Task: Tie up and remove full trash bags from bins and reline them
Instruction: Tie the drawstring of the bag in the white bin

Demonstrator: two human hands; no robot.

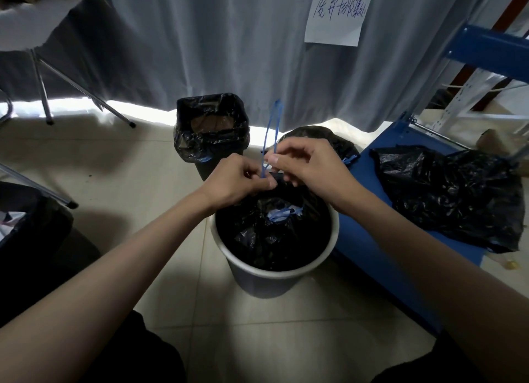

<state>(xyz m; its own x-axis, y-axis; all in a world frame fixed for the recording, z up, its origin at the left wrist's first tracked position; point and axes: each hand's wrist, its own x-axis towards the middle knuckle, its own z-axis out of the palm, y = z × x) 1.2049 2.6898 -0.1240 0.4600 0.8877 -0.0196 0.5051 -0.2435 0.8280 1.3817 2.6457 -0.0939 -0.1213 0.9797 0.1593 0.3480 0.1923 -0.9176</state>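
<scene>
Two bare arms reach out over the white bin (252, 271). Inside it sits the black bag (272, 236). Both hands meet at its far edge, side by side. Left hand (243, 179) and right hand (306, 165) each pinch the blue string (270, 130), which stands straight up.

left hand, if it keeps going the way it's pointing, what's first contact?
Likely the right hand: the left hand points up and right, fingers pinching the blue drawstring, and the two hands look almost touching. Depth between them is unclear from one view.
</scene>
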